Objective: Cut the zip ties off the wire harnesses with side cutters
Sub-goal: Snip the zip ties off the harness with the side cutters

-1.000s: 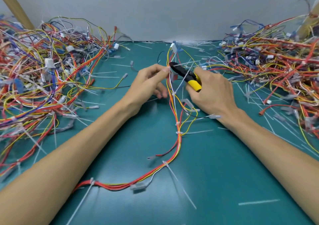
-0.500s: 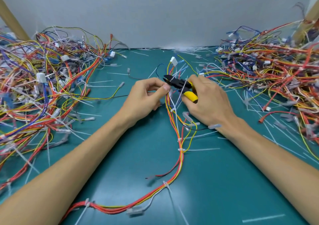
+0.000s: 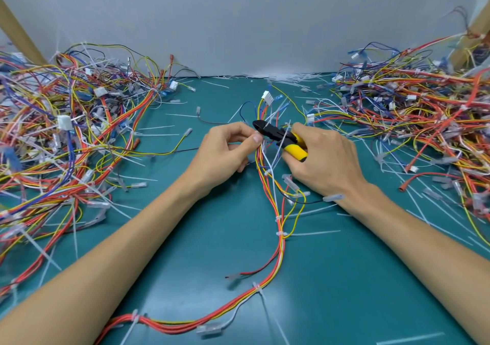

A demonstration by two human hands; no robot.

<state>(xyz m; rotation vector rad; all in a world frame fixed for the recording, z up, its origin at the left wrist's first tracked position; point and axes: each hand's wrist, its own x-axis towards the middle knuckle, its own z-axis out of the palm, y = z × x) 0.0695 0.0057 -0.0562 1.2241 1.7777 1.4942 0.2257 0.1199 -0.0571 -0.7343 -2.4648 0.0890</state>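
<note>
Your right hand [image 3: 326, 164] is clenched round the yellow handles of the side cutters [image 3: 281, 139]. Their black nose points away from that hand, towards your left, and ends just above the thumb [image 3: 256, 139] of your left hand [image 3: 225, 154]. That left hand pinches the harness [image 3: 278, 212] between thumb and forefinger, right under the cutters' nose, so the wires cross the tool nearly at right angles. The harness runs from a white connector [image 3: 267, 97] beyond the cutters, passes beneath them, and comes down the green mat [image 3: 344, 278] towards you. You cannot tell from here whether the blades are parted or closed, nor whether a tie sits between them; your thumb and the wires hide that spot. A thin white tail [image 3: 278, 150] slants across the cutters' neck, which suggests the tie being worked is at or just beside the pinch. The next zip ties [image 3: 279, 226] sit on the harness on the near side of the cutters, well below both hands. Your right hand is the nearer of the two to them. To reach them, you would probably slide the pinch down the harness first and then bring the nose across the wires at the same angle.
</note>
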